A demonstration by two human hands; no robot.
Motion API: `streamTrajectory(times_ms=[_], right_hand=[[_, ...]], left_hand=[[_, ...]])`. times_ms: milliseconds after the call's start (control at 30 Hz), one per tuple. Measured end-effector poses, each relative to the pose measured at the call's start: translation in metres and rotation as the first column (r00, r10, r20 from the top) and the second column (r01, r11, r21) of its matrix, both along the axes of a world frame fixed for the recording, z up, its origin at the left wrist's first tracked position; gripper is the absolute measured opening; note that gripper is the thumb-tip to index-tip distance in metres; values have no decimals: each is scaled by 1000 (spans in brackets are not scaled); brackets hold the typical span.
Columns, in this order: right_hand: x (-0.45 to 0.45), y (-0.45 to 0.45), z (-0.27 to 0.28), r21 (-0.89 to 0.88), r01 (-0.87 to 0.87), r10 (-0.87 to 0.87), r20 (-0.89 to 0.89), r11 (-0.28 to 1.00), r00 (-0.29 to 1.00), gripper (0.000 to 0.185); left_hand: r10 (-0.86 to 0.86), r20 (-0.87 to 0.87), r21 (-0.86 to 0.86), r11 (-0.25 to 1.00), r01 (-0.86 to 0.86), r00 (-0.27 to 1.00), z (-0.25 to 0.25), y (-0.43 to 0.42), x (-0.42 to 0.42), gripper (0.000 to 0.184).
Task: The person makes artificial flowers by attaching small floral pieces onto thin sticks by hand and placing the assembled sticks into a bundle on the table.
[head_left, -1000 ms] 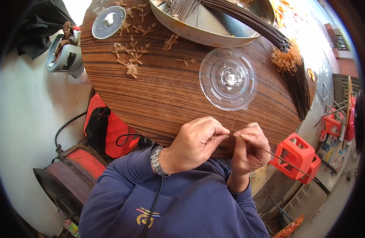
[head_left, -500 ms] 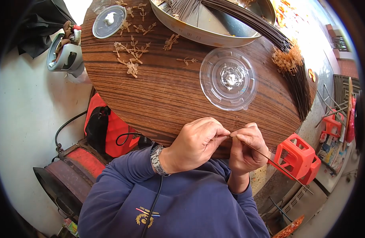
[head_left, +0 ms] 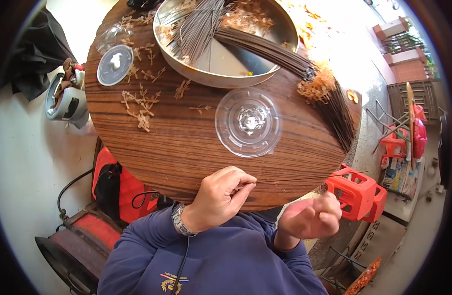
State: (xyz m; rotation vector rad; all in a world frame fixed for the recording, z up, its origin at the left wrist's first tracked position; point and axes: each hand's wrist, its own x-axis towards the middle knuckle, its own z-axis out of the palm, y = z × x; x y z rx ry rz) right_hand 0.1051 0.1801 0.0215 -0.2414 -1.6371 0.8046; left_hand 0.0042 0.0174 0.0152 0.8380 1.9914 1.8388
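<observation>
My left hand [head_left: 222, 197], with a metal watch at the wrist, is closed, thumb and fingertips pinching one end of a long thin dark stem [head_left: 304, 178]. The stem points right across the table's front edge, toward a red stool. My right hand [head_left: 312, 216] is apart from the stem, just below it, fingers loosely curled and slightly blurred, with nothing visible in them. Beyond my left hand lies a clear round plastic lid [head_left: 226, 129] with a white paste-like lump [head_left: 250, 120] in its middle.
A round metal pan [head_left: 206, 77] holds thin dark stems and orange-brown pieces. A stem bundle [head_left: 341, 118] with orange tufts [head_left: 318, 87] hangs over its rim. Small tan sprigs [head_left: 142, 104] and another lid [head_left: 108, 73] lie left. Red stools [head_left: 356, 196] stand right of the wooden table [head_left: 152, 162].
My right hand has let go of the stem and moved down, away from my left hand. The stem has swung upward at its far end. The view has shifted, showing more of the pan.
</observation>
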Motion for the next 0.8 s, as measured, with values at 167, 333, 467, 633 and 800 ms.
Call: streamTrajectory(times_ms=[167,333,467,633,800], right_hand=[[-5,11,56,681,-242,-341,602,691,722,8],[-11,33,43,637,-408,-222,677,654,701,23],[-13,37,48,566,-432,-230,754,703,615,20],[-12,47,52,522,-323,-215,727,789,652,16],[-14,72,58,507,-187,-231,651,841,723,11]], left_hand=[[-21,-36,-45,999,20,999,5,-1,-1,11],[-15,96,-5,1000,15,995,5,-5,0,12],[29,207,115,992,-54,978,-3,-3,4,16],[11,286,73,997,-33,958,0,-10,0,17],[16,326,86,995,-46,945,-3,-10,3,15]])
